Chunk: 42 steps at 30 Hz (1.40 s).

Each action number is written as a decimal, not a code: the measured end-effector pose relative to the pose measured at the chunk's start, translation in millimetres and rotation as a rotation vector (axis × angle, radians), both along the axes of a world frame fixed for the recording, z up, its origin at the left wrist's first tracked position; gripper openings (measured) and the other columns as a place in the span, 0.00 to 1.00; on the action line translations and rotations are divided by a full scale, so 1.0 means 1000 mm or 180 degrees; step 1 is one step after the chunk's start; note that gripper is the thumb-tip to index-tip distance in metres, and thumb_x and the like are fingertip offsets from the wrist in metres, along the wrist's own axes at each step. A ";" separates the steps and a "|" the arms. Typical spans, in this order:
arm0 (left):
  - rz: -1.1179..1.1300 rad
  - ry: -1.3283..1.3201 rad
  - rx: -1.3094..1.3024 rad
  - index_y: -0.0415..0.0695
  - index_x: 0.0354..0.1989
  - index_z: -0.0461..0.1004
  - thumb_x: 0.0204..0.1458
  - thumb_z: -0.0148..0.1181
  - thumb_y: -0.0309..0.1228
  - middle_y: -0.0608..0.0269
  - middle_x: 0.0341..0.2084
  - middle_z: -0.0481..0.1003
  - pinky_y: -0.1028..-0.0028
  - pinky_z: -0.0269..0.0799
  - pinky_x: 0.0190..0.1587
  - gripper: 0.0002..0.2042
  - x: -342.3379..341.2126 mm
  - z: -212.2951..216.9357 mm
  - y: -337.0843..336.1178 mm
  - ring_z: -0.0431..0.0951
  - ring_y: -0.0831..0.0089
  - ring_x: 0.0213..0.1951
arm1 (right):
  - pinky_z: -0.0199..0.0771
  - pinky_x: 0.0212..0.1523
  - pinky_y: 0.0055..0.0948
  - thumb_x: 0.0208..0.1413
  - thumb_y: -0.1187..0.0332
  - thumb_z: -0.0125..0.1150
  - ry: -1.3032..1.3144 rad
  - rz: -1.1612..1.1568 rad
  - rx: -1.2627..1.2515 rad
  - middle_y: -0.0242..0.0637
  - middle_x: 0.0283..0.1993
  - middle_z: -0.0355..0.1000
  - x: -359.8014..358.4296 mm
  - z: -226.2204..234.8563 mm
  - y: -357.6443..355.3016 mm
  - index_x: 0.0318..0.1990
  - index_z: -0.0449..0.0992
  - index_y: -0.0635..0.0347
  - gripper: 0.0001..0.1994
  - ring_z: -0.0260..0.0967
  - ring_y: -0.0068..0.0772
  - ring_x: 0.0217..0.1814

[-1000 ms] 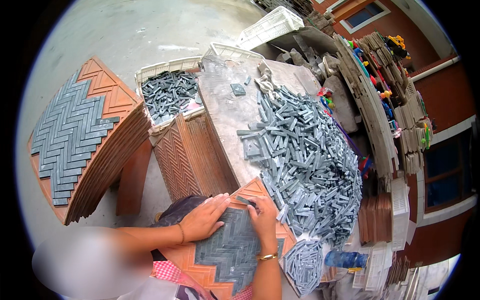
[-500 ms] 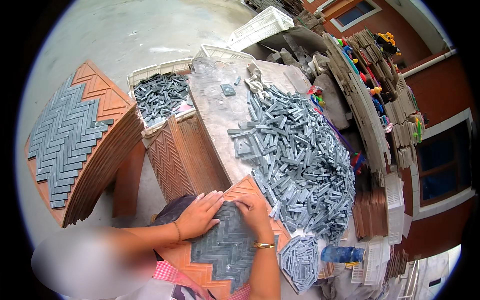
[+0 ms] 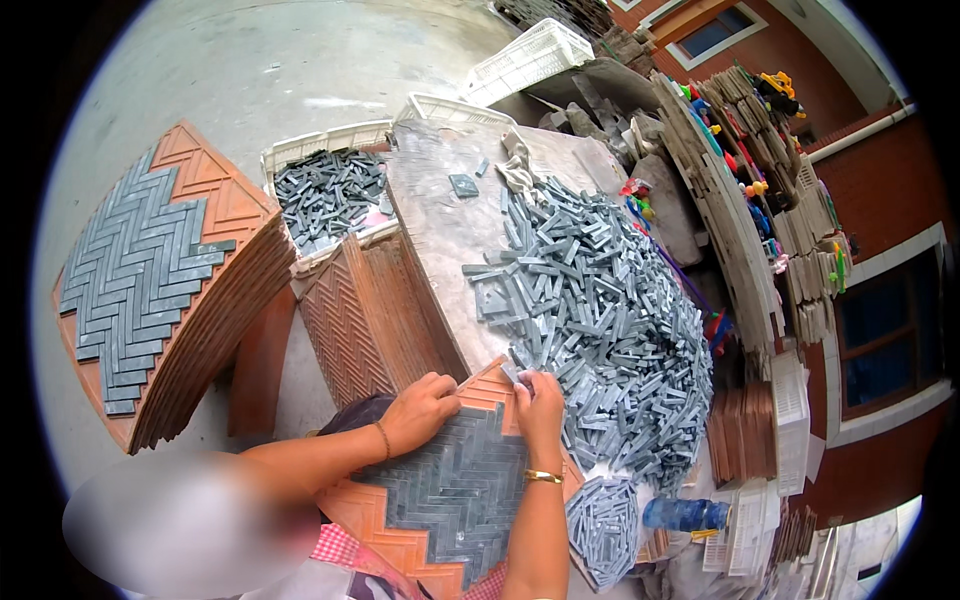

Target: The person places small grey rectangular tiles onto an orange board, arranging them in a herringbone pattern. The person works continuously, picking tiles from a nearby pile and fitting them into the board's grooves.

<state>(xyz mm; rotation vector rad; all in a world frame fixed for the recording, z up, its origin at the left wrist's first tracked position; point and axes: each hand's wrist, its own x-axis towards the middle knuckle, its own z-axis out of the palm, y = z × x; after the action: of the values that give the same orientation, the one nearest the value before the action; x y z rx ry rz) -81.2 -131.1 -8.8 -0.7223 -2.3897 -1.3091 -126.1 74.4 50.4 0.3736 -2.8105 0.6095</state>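
We are filling the orange herringbone tray (image 3: pixel 400 545) on the tabletop (image 3: pixel 440 235) before us with grey tile strips; our left hand (image 3: pixel 420 410) lies flat on its upper edge, fingers loosely together, holding nothing. Our right hand (image 3: pixel 538 400) pinches one grey strip (image 3: pixel 512 374) at the tray's top corner, beside the heap of strips (image 3: pixel 600 320). Next, we judge, the strip must be angled to seat in an open slot.

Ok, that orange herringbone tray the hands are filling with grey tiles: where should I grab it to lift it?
Probably by the bare orange zigzag border of the orange plastic herringbone tray, at its near-left and right edges, coming in from the sides. It lies flat and is nearly full of loose small grey stone tiles, so keep it level. The left hand and right hand occupy the far corner.
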 end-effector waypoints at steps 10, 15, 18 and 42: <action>0.0083 -0.0199 0.0307 0.41 0.36 0.69 0.43 0.61 0.25 0.58 0.33 0.67 0.67 0.69 0.42 0.11 0.002 0.001 0.001 0.69 0.60 0.38 | 0.69 0.42 0.36 0.46 0.76 0.61 -0.0356 0.0843 -0.0095 0.41 0.33 0.71 0.010 0.011 -0.014 0.35 0.74 0.62 0.07 0.69 0.44 0.40; 0.0111 -0.0283 0.0262 0.40 0.37 0.67 0.42 0.62 0.25 0.56 0.33 0.67 0.66 0.68 0.43 0.14 0.002 0.003 0.000 0.68 0.58 0.38 | 0.70 0.43 0.37 0.48 0.77 0.59 -0.0248 0.0979 -0.0120 0.41 0.34 0.72 0.013 0.010 -0.024 0.35 0.74 0.62 0.06 0.69 0.44 0.41; 0.0118 -0.0304 0.0273 0.40 0.36 0.66 0.42 0.62 0.25 0.56 0.33 0.67 0.66 0.68 0.43 0.13 0.002 0.004 0.000 0.68 0.58 0.38 | 0.70 0.43 0.37 0.48 0.76 0.58 -0.0242 0.1210 0.0301 0.41 0.35 0.72 0.009 0.007 -0.021 0.35 0.74 0.62 0.05 0.69 0.45 0.42; 0.0114 -0.0209 0.0396 0.41 0.38 0.68 0.43 0.61 0.23 0.57 0.31 0.67 0.65 0.67 0.41 0.13 0.000 0.002 0.003 0.69 0.58 0.36 | 0.70 0.44 0.37 0.49 0.73 0.57 -0.0031 0.1585 0.0425 0.38 0.33 0.72 -0.002 0.005 -0.028 0.30 0.74 0.59 0.02 0.70 0.42 0.39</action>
<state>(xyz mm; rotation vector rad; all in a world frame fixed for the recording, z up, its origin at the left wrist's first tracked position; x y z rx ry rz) -81.0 -128.3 -6.8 -0.6077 -2.3351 -1.4728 -128.2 46.4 55.4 1.1177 -2.7774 0.5126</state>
